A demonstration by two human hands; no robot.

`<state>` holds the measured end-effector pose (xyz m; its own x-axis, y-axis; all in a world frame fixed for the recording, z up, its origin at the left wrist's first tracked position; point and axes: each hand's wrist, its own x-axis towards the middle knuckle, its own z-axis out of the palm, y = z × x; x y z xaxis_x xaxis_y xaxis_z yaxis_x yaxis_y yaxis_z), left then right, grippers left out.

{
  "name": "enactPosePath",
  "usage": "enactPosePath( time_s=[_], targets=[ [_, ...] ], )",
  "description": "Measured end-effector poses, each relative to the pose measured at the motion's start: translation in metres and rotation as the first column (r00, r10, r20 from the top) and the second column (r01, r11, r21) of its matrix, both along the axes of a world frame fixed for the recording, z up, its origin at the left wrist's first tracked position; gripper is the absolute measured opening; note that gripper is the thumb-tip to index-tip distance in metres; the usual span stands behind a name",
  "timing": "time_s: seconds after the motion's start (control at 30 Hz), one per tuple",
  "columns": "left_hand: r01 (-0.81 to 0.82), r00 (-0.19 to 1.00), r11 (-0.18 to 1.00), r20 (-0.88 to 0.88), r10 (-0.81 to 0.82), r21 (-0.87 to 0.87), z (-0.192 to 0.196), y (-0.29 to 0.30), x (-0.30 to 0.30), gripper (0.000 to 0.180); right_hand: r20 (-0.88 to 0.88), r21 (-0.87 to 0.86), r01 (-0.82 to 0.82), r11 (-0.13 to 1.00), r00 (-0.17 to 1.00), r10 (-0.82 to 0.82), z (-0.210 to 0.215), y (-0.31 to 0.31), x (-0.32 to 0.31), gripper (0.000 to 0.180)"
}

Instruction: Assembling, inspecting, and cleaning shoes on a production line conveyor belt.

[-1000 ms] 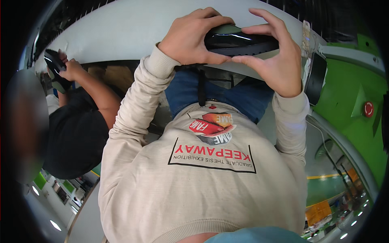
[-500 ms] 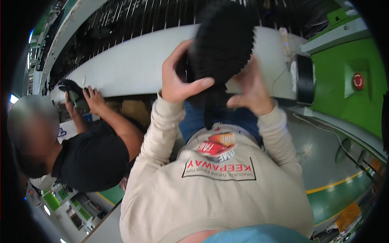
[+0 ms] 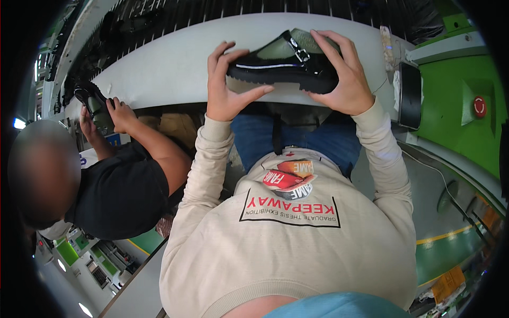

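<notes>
A black glossy strapped shoe with a silver buckle and a thick ridged sole is held side-on above the white work surface, toe to the left. A green shoe last fills its opening. My right hand grips the heel end, fingers over the top of the last and thumb beneath the sole. Round the toe curves my left hand, with its fingers at the toe's upper side and its thumb stretched out below the sole.
A long white ledge runs along a dark slatted conveyor. At the left a co-worker holds another black shoe. On the right stand a green machine housing with a red button and a black box-shaped part.
The shoe has turned from showing its sole to showing its buckled side, and has come level. My right hand has moved up and right to the heel. The co-worker's shoe has tilted.
</notes>
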<state>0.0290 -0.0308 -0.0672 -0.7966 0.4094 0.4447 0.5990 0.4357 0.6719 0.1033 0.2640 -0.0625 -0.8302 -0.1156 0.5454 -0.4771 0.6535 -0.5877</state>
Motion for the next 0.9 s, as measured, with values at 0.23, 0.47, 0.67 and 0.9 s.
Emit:
enactPosePath(
  time_s=[0.23, 0.47, 0.67, 0.9],
  targets=[
    [-0.025, 0.991, 0.998, -0.129, 0.019, -0.05, -0.006, 0.013, -0.012, 0.081, 0.004, -0.035, -0.007, 0.999, 1.0, 0.007, -0.006, -0.002, -0.003, 0.111],
    [-0.014, 0.992, 1.0, -0.127, 0.011, -0.027, -0.008, 0.016, -0.016, 0.077, 0.057, -0.028, 0.053, 0.998, 0.997, -0.052, 0.003, 0.001, 0.004, 0.124],
    [-0.01, 0.998, 1.0, -0.066, 0.008, -0.027, -0.005, 0.015, -0.012, 0.072, 0.176, -0.076, 0.033, 0.997, 0.984, -0.019, 0.001, 0.002, 0.003, 0.131],
    [-0.017, 0.997, 1.0, -0.068, 0.018, 0.021, -0.008, 0.02, -0.012, 0.069, -0.027, -0.157, 0.033, 0.987, 0.999, -0.038, -0.026, 0.004, -0.002, 0.1]
  ],
)
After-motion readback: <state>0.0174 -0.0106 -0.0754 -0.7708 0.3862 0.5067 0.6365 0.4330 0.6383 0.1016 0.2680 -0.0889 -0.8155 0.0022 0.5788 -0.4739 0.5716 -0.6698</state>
